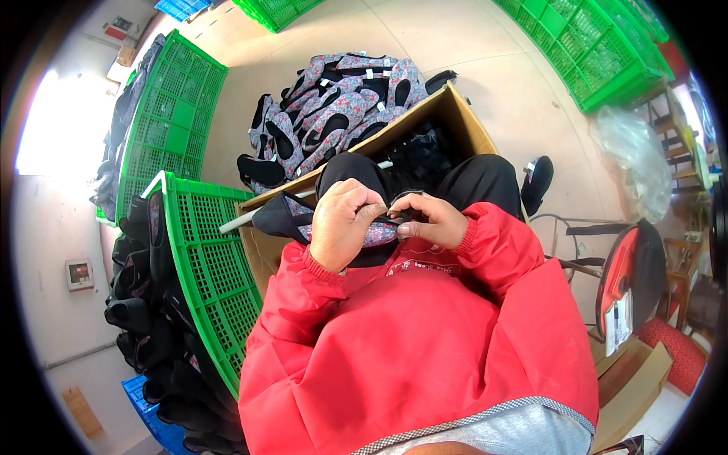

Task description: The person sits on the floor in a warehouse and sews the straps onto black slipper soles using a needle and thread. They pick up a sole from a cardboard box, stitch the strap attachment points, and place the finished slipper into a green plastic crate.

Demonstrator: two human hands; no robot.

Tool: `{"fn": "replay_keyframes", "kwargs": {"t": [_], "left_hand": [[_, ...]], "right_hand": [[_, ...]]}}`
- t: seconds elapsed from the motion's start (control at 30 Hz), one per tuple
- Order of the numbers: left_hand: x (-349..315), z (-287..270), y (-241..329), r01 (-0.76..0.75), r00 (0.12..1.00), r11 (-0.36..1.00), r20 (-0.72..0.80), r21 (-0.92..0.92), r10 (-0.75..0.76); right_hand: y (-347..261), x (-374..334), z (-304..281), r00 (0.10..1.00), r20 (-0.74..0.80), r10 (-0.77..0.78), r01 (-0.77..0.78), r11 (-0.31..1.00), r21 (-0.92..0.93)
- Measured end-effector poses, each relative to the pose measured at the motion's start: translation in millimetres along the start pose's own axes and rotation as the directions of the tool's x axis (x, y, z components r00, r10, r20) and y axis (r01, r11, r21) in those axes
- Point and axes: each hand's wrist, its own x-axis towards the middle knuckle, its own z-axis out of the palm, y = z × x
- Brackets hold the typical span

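A black cloth shoe with a grey floral lining (277, 218) lies across my lap, partly under my hands. My left hand (341, 221) is closed on the shoe's edge, thumb and forefinger pinched together. Close beside it, my right hand (431, 220) pinches the same edge, its fingertips nearly meeting the left ones. Whatever small part sits between the fingertips is too small to make out. Between my hands and red sleeves a strip of the floral lining (379, 234) shows.
An open cardboard box (472, 121) with dark things inside stands at my knees. Beyond it is a heap of floral-lined shoes (334, 106). A green crate (216, 265) with black shoes (163, 334) is at left. A lone shoe (537, 182) and a red-black chair (623, 265) are at right.
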Motion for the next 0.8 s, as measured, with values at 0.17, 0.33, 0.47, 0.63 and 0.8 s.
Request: {"fn": "replay_keyframes", "kwargs": {"t": [0.17, 0.33, 0.47, 0.63, 0.8], "left_hand": [[1.3, -0.2, -0.4, 0.013, 1.000, 1.000, 0.004, 0.012, -0.013], [1.4, 1.3, -2.1, 0.010, 1.000, 1.000, -0.015, 0.007, -0.010], [1.4, 0.6, -3.5, 0.062, 0.998, 0.997, -0.019, -0.041, -0.062], [3.9, -3.0, -1.9, 0.268, 0.963, 0.942, 0.019, -0.203, -0.269], [5.1, -2.2, -3.0, 0.366, 0.927, 0.865, 0.058, -0.343, -0.370]], "right_hand": [[-15.9, 4.8, 3.8, 0.972, 0.013, 0.235, -0.233, 0.954, 0.186], [-7.9, 6.7, 6.0, 0.978, -0.046, 0.203, -0.190, 0.961, 0.202], [-10.2, 9.2, 5.5, 0.965, -0.031, 0.261, -0.241, 0.927, 0.289], [-10.4, 11.9, 4.9, 0.965, -0.026, 0.262, -0.246, 0.935, 0.257], [-13.9, 17.9, 5.8, 0.967, -0.004, 0.253, -0.251, 0.959, 0.133]]}}
